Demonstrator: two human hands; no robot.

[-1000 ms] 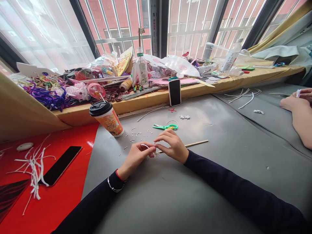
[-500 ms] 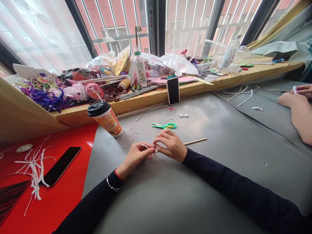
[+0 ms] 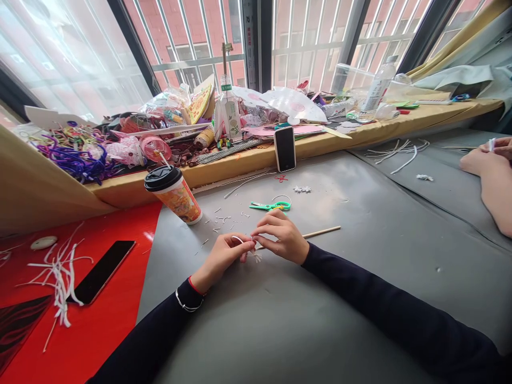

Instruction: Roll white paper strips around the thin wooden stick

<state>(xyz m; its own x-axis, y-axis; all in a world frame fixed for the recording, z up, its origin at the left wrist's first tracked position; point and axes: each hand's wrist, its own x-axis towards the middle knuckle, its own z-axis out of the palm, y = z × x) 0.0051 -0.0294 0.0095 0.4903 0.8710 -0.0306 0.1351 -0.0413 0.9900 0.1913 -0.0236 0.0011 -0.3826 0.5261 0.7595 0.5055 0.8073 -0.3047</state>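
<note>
My left hand (image 3: 224, 255) pinches a thin white strip (image 3: 238, 239) between thumb and fingers; the strip curves up over the fingertips. Just below the pinch hangs a small white frayed tuft (image 3: 256, 256). My right hand (image 3: 283, 237) meets the left one, its thumb and fingertips closed on the same small white piece. A pale wooden stick (image 3: 322, 232) runs behind the right hand toward the fingertips; whether it joins the white piece is hidden. Green-handled scissors (image 3: 272, 206) lie just beyond the hands.
White snippets (image 3: 224, 220) scatter near a paper cup (image 3: 176, 194). A phone (image 3: 285, 149) stands against the cluttered sill (image 3: 248, 160); another phone (image 3: 104, 271) lies beside white strips (image 3: 62, 282) on red. White knotted pieces (image 3: 302, 189) lie beyond. Another person's hands (image 3: 486, 162) work at right.
My fingers have shifted only slightly around the white piece, and the frayed tuft shows a little more spread. The whole view has drifted a few pixels.
</note>
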